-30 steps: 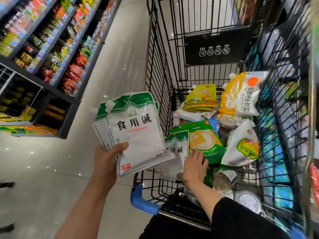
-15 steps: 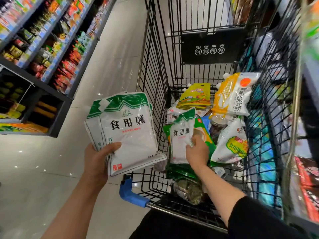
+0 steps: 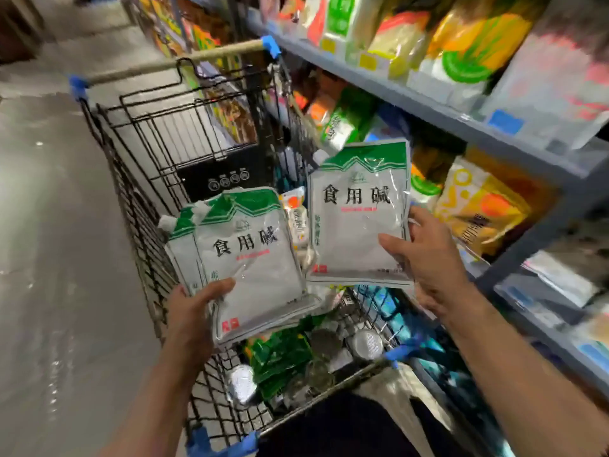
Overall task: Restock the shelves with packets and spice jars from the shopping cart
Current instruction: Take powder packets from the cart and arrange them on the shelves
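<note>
My left hand (image 3: pixel 194 311) grips a stack of white packets with green tops (image 3: pixel 250 258) above the black wire shopping cart (image 3: pixel 138 179). My right hand (image 3: pixel 428 258) holds one more packet of the same kind (image 3: pixel 359 216) upright by its right edge, raised over the cart's right side and close to the shelves (image 3: pixel 461 127). In the cart lie green packets (image 3: pixel 280 357), spice jars with silver lids (image 3: pixel 365 344) and an orange and white packet (image 3: pixel 293 209), partly hidden behind the packets that I hold.
Grey shelves on the right carry rows of yellow, orange and green packets (image 3: pixel 478 206). The cart's handle with blue ends (image 3: pixel 270 46) points away from me. Grey shiny floor (image 3: pixel 49 258) stretches along the left. A dark garment (image 3: pixel 346 427) shows at the bottom.
My right hand has lifted one green and white packet out of the cart and up toward the right-hand shelves. The view has swung from the left-hand shelves to the right-hand ones.
</note>
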Demonstrator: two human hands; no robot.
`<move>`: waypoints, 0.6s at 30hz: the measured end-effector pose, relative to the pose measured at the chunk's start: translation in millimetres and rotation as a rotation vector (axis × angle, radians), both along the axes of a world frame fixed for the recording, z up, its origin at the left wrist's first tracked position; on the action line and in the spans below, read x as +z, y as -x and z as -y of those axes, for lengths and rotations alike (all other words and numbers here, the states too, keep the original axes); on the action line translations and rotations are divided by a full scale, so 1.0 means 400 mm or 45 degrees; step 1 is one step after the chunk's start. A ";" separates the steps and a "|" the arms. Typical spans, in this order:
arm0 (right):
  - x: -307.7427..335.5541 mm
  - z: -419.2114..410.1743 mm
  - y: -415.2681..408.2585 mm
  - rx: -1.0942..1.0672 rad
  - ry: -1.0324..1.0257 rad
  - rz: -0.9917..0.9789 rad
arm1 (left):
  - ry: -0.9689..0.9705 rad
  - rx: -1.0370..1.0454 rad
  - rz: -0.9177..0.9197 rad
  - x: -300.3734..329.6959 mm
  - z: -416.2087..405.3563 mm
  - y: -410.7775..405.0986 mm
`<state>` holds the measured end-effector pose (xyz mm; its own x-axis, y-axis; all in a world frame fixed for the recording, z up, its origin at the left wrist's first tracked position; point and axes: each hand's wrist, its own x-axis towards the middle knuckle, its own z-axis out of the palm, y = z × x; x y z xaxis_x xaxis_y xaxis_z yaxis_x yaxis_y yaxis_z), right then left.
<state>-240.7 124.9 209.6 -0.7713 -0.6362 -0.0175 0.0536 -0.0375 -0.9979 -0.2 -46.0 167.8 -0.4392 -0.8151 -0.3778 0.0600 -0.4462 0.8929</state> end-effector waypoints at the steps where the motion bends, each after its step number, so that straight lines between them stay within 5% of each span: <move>1: 0.019 -0.053 -0.030 -0.060 0.028 0.024 | 0.032 -0.070 -0.047 0.013 -0.013 0.020; 7: 0.038 -0.357 -0.231 -0.510 0.028 0.162 | 0.062 -0.525 -0.215 0.056 -0.193 0.135; 18: -0.024 -0.791 -0.383 -1.192 -0.094 0.366 | -0.084 -1.127 -0.109 -0.008 -0.611 0.249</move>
<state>-87.6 441.2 200.1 -0.9235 0.2406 -0.2989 0.2753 -0.1270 -0.9529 -99.7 198.4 164.7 -0.9264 -0.1416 -0.3490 -0.2658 -0.4110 0.8720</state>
